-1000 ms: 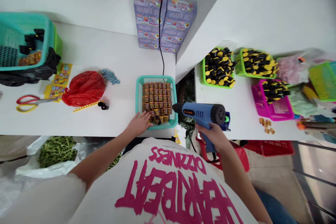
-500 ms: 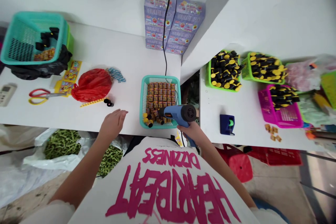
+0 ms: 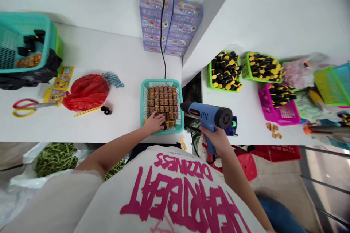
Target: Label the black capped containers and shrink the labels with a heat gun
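Observation:
My right hand (image 3: 217, 139) is wrapped around the handle of a blue heat gun (image 3: 206, 114), held to the right of a turquoise plastic basket (image 3: 143, 98). Its dark nozzle points left toward the basket. Inside stand rows of small containers (image 3: 166, 102) with brown and yellow printed wrapping. My left hand (image 3: 153, 123) reaches over the front left of the basket, fingers somewhat spread on the containers there. A dark piece shows beside its fingertips, and what lies under the palm is hidden.
Stacked purple boxes (image 3: 171, 22) stand behind the basket, with a black cable (image 3: 163, 25) hanging in front. Left lie a red plastic bag (image 3: 89, 93) and scissors (image 3: 32, 106). On the right table are a tape dispenser (image 3: 233, 127) and baskets of black-and-yellow pieces (image 3: 225, 71).
My left hand has come from over the table into the basket. The heat gun has moved right, away from above the containers, in my right hand. The view has shifted slightly right.

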Tool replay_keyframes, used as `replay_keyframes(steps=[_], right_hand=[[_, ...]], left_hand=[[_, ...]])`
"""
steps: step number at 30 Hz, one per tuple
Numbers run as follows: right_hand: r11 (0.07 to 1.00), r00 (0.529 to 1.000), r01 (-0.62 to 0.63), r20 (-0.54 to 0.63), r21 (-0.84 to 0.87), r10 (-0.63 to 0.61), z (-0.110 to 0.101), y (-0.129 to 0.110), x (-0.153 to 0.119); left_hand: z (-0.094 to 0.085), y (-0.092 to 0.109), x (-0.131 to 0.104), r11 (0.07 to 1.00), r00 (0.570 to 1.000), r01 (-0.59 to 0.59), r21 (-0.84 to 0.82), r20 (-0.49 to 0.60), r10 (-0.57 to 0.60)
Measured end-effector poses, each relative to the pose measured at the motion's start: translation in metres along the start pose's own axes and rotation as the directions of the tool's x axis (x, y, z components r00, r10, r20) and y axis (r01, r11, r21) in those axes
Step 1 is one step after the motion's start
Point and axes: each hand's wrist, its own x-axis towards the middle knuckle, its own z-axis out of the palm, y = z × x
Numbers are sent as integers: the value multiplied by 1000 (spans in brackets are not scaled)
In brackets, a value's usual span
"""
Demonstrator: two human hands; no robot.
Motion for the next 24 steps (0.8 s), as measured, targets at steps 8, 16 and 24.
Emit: replay_keyframes(steps=[8,16,24], right_hand=[[981,984,37,176,-189,-3,33,20,11],[972,968,51,252,-229,9,55,26,20],[956,1000,18,29,-293,-10,27,22,9]], left_hand=[[-47,-48,-82,982,985,143,125,-117,-129],[-62,-54,-116,936,913,351,-19,-216,-347],[-69,-44,-86,960,924,275,57,-293,-247]])
